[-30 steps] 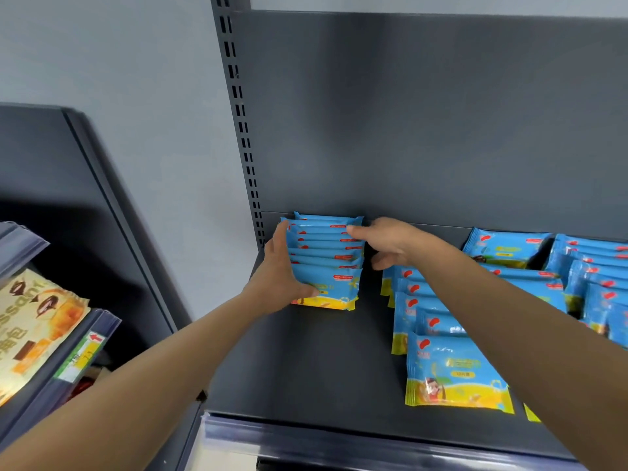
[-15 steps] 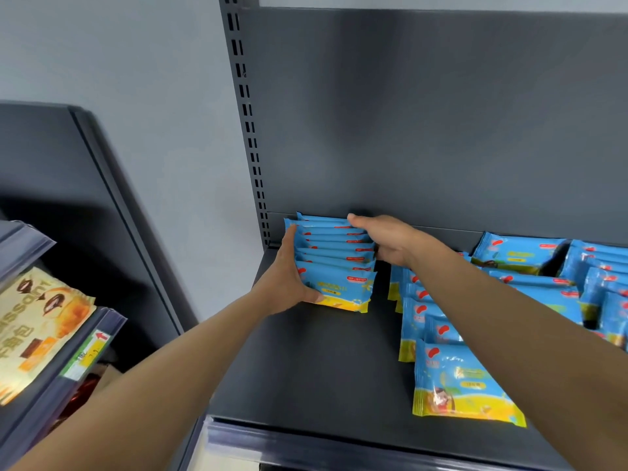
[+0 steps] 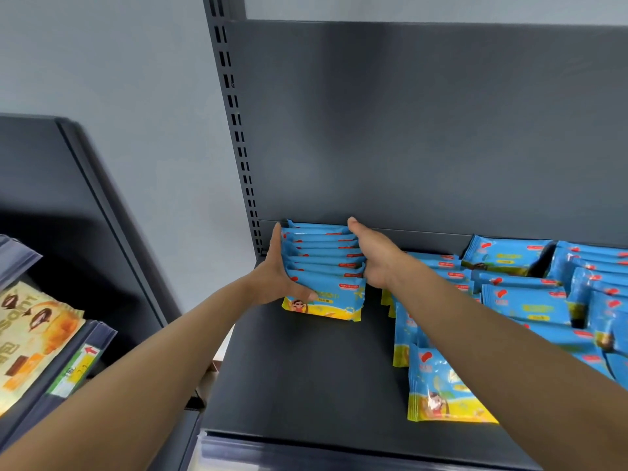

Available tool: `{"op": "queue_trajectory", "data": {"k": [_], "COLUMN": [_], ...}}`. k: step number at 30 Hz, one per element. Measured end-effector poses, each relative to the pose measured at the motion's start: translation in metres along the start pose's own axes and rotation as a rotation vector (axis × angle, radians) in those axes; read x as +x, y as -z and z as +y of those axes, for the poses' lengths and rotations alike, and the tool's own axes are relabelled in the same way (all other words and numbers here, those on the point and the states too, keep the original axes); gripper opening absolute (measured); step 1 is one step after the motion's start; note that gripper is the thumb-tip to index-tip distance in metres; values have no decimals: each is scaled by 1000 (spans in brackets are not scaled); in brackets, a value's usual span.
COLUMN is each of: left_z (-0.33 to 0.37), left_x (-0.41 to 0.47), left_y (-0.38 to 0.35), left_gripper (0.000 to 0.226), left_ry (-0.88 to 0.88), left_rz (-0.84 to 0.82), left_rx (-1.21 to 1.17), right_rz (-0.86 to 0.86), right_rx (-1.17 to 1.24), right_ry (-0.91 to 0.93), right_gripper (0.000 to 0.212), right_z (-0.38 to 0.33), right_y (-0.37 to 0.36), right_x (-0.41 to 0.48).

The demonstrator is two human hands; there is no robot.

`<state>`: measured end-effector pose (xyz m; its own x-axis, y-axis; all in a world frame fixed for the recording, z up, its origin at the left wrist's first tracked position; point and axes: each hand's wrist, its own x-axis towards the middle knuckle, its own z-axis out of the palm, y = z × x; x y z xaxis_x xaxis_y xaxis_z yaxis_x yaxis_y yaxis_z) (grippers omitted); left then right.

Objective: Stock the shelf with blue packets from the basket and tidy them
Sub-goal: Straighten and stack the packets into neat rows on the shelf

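About eight upright blue packets (image 3: 324, 266) stand at the shelf's (image 3: 299, 368) back left corner, pressed between the flat left hand (image 3: 277, 277) and right hand (image 3: 375, 256), arms outstretched.

Off to the left, a second dark rack (image 3: 51, 185) leans into view, 1 yellow pastry packet (image 3: 30, 331) sitting on it, a price tag (image 3: 80, 365) with a red arrow on its front rail. Pale grey wall (image 3: 136, 96) behind.

Tan packet (image 3: 32, 338) – letters "sant" legible (rest cut off); blue packets (image 3: 324, 266) – print too small.
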<state>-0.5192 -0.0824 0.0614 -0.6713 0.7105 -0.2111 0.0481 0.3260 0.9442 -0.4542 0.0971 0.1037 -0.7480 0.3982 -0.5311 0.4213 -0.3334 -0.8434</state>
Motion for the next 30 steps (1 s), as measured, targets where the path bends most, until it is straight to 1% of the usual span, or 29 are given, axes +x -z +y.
{"op": "queue_trajectory", "data": {"k": [5,8,10,14,18,19,21,23,24,27,30], "left_z": [1,1,1,2,5,6,5,5,6,9,8], "left_x": [4,6,7,7,0,-3,-9,-14,-16,-19,-16], "left_y": [1,5,8,9,5,4,2,0,-2,-9,-18], "left_gripper": [136,137,137,136,134,130,115,103,100,101,100], "left_ry": [54,76,80,38,-70,-85,-97,-174,-232,-332,-320], "left_rz": [-35,-79,-79,-41,34,50,118,217,246,234,198], "left_rx": [10,45,63,106,186,260,533,858,979,1238,1412], "right_rz": [-45,-41,-41,-55,-88,-72,2,58,74,126,147], "right_rx": [59,69,68,62,152,143,58,-34,-66,-147,-187], "right_ry": [-41,-49,-51,-47,-41,-21,44,115,140,182,206], "right_gripper": [44,45,49,55,51,51,52,55,55,52,51], "right_z": [-4,-5,-6,-6,-7,-7,-9,-13,-15,-17,-17], "right_y": [2,0,-3,-6,2,3,5,5,6,10,14], "right_x": [3,2,2,-3,-9,-9,-9,-10,-12,-18,-25]}}
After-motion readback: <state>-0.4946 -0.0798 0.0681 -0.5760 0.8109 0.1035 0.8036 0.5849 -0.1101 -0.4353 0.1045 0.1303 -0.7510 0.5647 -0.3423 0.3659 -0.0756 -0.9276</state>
